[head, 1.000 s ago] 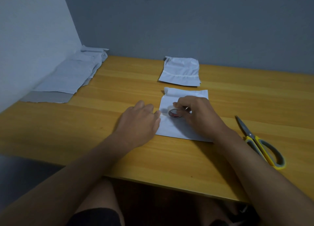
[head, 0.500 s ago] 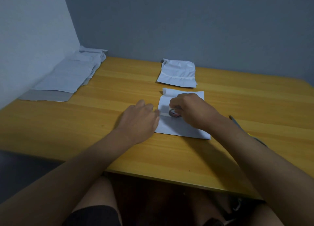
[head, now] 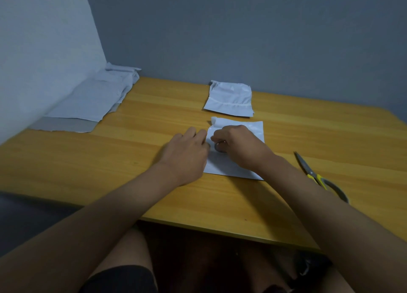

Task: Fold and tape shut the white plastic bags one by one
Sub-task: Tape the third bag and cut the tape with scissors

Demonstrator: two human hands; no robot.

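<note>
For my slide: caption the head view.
Right hand holds tape on a bag; left hand alongside.

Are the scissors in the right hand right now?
No, the scissors lie on the table beside the right arm, while the right hand holds the tape roll.

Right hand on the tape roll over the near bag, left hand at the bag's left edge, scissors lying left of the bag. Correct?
Not quite. The scissors lie to the right of the bag, past the right forearm, as the head view shows. The rest holds: the right hand is on the tape roll over the near bag, and the left hand is at the bag's left edge.
</note>
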